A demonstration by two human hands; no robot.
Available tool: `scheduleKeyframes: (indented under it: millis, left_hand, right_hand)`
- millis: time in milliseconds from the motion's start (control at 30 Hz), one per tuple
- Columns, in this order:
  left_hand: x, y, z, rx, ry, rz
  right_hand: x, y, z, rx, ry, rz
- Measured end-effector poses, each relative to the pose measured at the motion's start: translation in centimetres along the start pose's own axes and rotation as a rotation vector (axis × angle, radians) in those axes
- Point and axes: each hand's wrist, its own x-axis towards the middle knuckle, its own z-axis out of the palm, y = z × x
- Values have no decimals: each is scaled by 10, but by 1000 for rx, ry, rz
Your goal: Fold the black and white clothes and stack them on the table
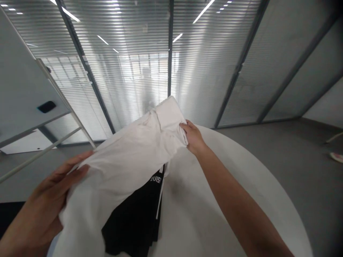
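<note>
A white garment, which looks like a T-shirt (pixel 134 146), is stretched between my two hands above the table. My left hand (pixel 50 200) pinches its near left part between thumb and fingers. At the far right end, my right hand (pixel 193 136) is closed on the cloth beside a folded-over, sleeve-like flap (pixel 171 114). Partly covered by the white cloth lies a black folded garment (pixel 134 217) with white lettering near its upper corner. A thin white stripe runs along its right side.
Both garments are over a round white table (pixel 241 167). A whiteboard on a metal frame (pixel 66 100) stands at the left. Beyond the table is a glass partition with blinds (pixel 144 82). Grey floor (pixel 294 157) extends to the right, where part of a shoe (pixel 336 157) shows.
</note>
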Motion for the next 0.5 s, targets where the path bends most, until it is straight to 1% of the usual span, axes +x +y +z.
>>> scheduleKeyframes:
  millis: [100, 167, 200, 233, 300, 333, 367, 433, 500]
  left_hand:
    - [0, -20, -1, -28, -31, -107]
    - [1, -40, 1, 42, -38, -102]
    - [3, -52, 1, 89, -18, -59]
    - [6, -65, 1, 148, -1, -7]
    - [13, -89, -3, 374, 12, 68]
    - [16, -100, -5, 468, -8, 93]
    - [18, -109, -8, 534, -41, 133]
    - [23, -120, -12, 622, -132, 200]
    - [26, -122, -15, 703, -206, 216]
  right_hand:
    - [28, 3, 19, 175, -153, 148]
    - [45, 16, 29, 249, -247, 252]
    - [50, 27, 33, 276, -265, 288]
    - [54, 40, 36, 292, -255, 312]
    - [53, 71, 39, 254, -205, 391]
    - [50, 88, 39, 195, -129, 430]
    - [46, 104, 37, 138, -29, 433]
    - [35, 131, 32, 98, 41, 443]
    - [27, 148, 26, 79, 100, 421]
